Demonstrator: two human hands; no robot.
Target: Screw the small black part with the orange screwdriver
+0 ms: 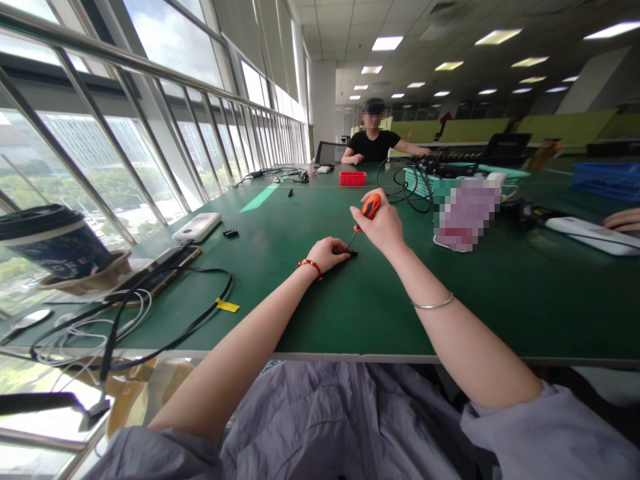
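My right hand is wrapped round the orange and black handle of a screwdriver. Its thin shaft slants down to the left, and the tip meets a small black part lying on the green table. From the left, my left hand pins that black part against the tabletop with closed fingers. Those fingers cover much of the part, so its exact kind cannot be made out. Another small black piece lies farther left, apart from both hands.
A red tray and a teal basket with cables stand farther back. To the left are a white power bank, tangled cables and a lidded cup. Across the table sits a person; another person's hand shows at right.
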